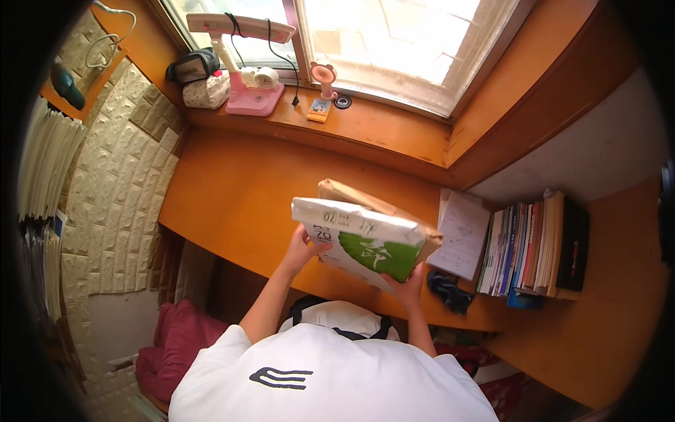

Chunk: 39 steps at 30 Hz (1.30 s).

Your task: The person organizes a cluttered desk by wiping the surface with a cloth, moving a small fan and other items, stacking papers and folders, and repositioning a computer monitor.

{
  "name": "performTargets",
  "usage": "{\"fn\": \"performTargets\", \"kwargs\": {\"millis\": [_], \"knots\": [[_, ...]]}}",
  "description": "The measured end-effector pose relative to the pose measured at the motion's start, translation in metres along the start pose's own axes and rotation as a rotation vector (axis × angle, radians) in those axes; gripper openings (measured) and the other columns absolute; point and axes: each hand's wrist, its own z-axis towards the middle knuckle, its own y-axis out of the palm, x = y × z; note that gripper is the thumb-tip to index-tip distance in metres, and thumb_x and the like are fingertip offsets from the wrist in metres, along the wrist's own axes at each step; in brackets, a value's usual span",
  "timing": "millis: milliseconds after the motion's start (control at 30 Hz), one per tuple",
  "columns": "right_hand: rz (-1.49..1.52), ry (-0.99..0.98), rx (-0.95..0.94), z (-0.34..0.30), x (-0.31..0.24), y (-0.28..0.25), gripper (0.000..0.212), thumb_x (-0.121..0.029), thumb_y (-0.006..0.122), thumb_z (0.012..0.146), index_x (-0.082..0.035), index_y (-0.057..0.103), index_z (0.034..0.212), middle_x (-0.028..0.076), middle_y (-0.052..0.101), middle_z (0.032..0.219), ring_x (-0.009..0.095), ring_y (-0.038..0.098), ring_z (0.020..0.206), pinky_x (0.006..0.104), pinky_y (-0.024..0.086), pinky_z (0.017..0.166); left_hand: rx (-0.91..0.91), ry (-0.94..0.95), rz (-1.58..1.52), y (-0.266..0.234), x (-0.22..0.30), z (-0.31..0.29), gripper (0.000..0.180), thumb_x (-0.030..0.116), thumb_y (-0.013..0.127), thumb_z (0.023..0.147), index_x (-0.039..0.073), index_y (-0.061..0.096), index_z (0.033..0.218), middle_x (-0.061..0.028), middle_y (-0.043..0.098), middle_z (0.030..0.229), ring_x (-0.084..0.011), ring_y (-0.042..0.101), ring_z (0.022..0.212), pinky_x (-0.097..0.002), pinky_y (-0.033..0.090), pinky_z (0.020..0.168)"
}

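Observation:
A white and green wrapped ream of paper (pixel 351 243) is held up, tilted, over the front part of the desk. My left hand (pixel 307 244) grips its left side, with the thumb across the front face. At its lower right corner, my right hand (pixel 408 283) is closed round the edge. Directly behind the ream stands a brown paper-coloured packet (pixel 373 202), raised with it. Most of that packet is hidden, and I cannot tell which fingers touch it.
An orange-brown desk (pixel 232 190) spreads ahead. Right of the ream are written sheets (pixel 460 235), a row of books (pixel 524 246) and a dark cloth (pixel 450 292). On the window ledge stand a pink lamp (pixel 254 100), a small pink fan (pixel 324 76) and a patterned pouch (pixel 206 93).

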Motion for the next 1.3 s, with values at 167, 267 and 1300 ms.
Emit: {"fn": "performTargets", "kwargs": {"millis": [167, 267, 1300], "knots": [[-0.050, 0.000, -0.233, -0.018, 0.057, -0.016, 0.057, -0.010, 0.082, 0.064, -0.004, 0.047, 0.109, 0.012, 0.052, 0.107, 0.021, 0.053, 0.102, 0.0320, 0.042, 0.088, -0.049, -0.027, 0.146, 0.011, -0.017, 0.009, 0.063, 0.001, 0.077, 0.070, 0.005, 0.044, 0.123, -0.0078, 0.052, 0.120, -0.0203, 0.052, 0.113, -0.0352, 0.046, 0.094], [-0.020, -0.191, -0.108, -0.029, 0.064, -0.010, 0.052, -0.010, 0.083, 0.067, 0.001, 0.058, 0.111, 0.008, 0.063, 0.108, 0.018, 0.060, 0.099, 0.0299, 0.048, 0.085, -0.079, 0.151, 0.385, 0.022, -0.021, 0.000, 0.066, 0.006, 0.080, 0.069, 0.006, 0.043, 0.125, -0.0076, 0.052, 0.118, -0.0202, 0.052, 0.111, -0.0353, 0.045, 0.094], [0.454, 0.718, -0.270, 0.047, 0.113, 0.149, 0.055, -0.021, 0.068, 0.085, -0.002, 0.043, 0.131, 0.014, 0.056, 0.122, 0.029, 0.060, 0.103, 0.0448, 0.055, 0.079, 0.324, -0.960, 0.655, -0.246, -0.326, -0.460, 0.050, 0.021, 0.081, 0.064, 0.005, 0.063, 0.108, -0.0121, 0.068, 0.095, -0.0250, 0.065, 0.091, -0.0349, 0.052, 0.081]]}}
